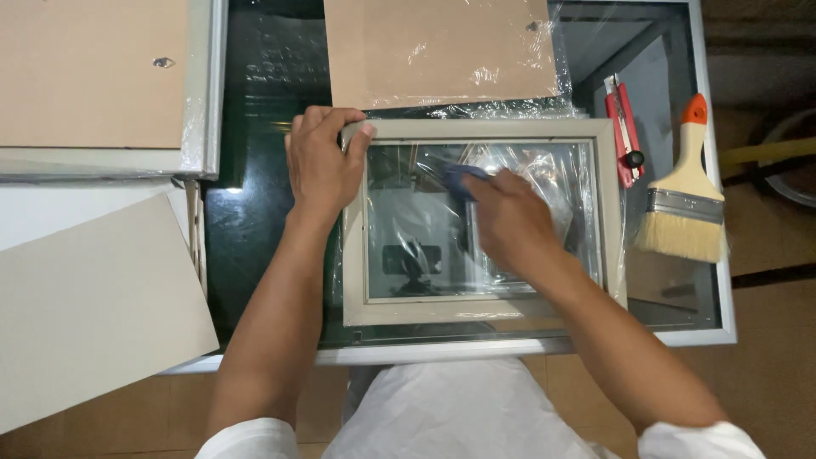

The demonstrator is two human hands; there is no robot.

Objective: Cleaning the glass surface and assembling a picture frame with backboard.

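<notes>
Hands work on a pale grey picture frame [484, 308] lying flat at centre frame on a dark glass-topped table [255, 212]. Left hand [321, 166] clamps the frame's upper left corner, fingers curled over the top rail and thumb on the inner edge. Right hand [510, 223] rests on the frame's glass pane [408, 212], fingers closed around a small blue cloth [461, 179] pressed against the pane near its upper middle. Loose clear plastic film [544, 174] lies under and behind the right hand, bunched toward the frame's upper right.

Above the frame, at top centre, a brown backing board [438, 51] sits partly covered by film. At right, a red utility knife [625, 136] lies just beside the frame's right rail; further right lies a flat paintbrush [684, 208] with an orange-tipped handle. At upper left sits a second frame [200, 93] holding a brown board; below it, at lower left, a grey card sheet [93, 306] overhangs the table edge.
</notes>
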